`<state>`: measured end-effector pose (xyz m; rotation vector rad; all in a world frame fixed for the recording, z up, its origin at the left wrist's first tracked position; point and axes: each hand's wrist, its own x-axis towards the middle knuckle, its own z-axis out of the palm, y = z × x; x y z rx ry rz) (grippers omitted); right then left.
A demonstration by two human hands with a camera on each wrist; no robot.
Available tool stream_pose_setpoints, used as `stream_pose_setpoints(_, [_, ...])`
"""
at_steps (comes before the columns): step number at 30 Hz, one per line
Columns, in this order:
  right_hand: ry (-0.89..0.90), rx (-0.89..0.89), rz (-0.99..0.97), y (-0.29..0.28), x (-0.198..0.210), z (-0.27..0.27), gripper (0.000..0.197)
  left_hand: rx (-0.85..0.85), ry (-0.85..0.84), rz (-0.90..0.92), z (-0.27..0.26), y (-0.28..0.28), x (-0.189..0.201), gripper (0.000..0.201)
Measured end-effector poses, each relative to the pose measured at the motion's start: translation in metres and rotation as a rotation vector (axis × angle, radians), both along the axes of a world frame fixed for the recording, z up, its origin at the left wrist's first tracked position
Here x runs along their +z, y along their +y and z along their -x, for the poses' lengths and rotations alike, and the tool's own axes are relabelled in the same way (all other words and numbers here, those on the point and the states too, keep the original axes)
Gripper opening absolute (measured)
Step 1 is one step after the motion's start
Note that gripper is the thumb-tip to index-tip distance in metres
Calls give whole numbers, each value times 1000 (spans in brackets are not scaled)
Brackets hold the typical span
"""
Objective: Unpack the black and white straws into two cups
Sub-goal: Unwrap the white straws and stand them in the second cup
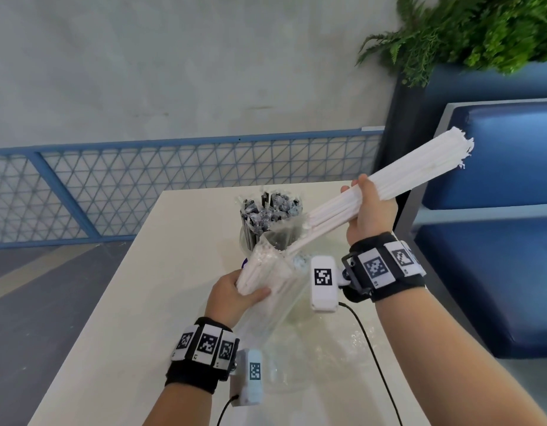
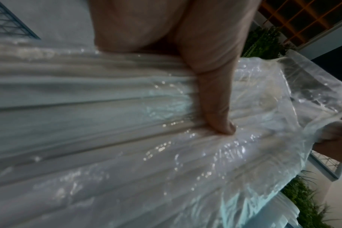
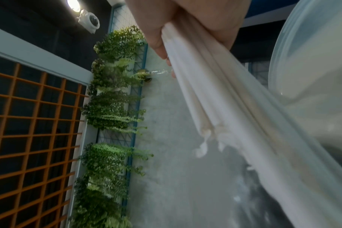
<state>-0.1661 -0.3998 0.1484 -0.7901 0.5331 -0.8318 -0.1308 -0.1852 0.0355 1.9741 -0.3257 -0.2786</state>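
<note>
My right hand (image 1: 366,210) grips a thick bundle of white straws (image 1: 419,167), its lower ends still inside the mouth of a clear plastic bag (image 1: 278,265). In the right wrist view the same white straws (image 3: 215,95) run down from the right hand (image 3: 185,23). My left hand (image 1: 235,290) holds the bag around the white straws left inside; its thumb (image 2: 215,98) presses the plastic bag (image 2: 205,154). Black straws (image 1: 266,210) stand in a clear cup (image 1: 246,241) at the middle of the white table (image 1: 143,302).
A second clear cup (image 1: 300,315) stands behind the bag, under my right wrist; its rim shows as clear cup (image 3: 310,61). Crumpled empty plastic (image 1: 343,342) lies on the table. A blue bench (image 1: 496,241) is at the right, a blue mesh fence (image 1: 143,179) beyond.
</note>
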Motion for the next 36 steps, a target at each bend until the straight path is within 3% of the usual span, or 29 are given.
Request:
stream_pose_setpoints(6, [-49, -53, 4, -28, 15, 6, 20, 6, 5, 14, -2, -1, 5, 26])
stream_pose_setpoints(10, [63, 51, 186, -42, 21, 11, 5, 1, 3, -4, -2, -4, 4, 26])
stream_pose_setpoints(13, [182, 19, 417, -52, 21, 11, 10, 12, 4, 1, -2, -3, 5, 25])
stream_pose_setpoints(17, [217, -122, 540, -53, 22, 6, 28, 7, 6, 11, 1, -2, 7, 26])
stream_pose_setpoints(19, [198, -147, 543, -50, 21, 2, 45, 7, 6, 10, 3, -2, 8, 26])
stream_pose_setpoints(23, [115, -143, 497, -49, 15, -7, 31, 29, 16, 28, 3, 0, 7, 26])
stream_pose_setpoints(26, [82, -225, 453, -48, 18, -10, 47, 42, 25, 38, 3, 2, 7, 26])
stream_pose_setpoints(31, [0, -283, 431, -51, 24, -19, 53, 28, 25, 29, 4, 2, 7, 25])
stream_pose_setpoints(33, [57, -240, 492, -47, 16, -26, 59, 27, 25, 26, 5, 0, 7, 26])
stream_pose_setpoints(36, [227, -79, 601, -40, -13, -36, 53, 34, 25, 42, 5, -3, 7, 25])
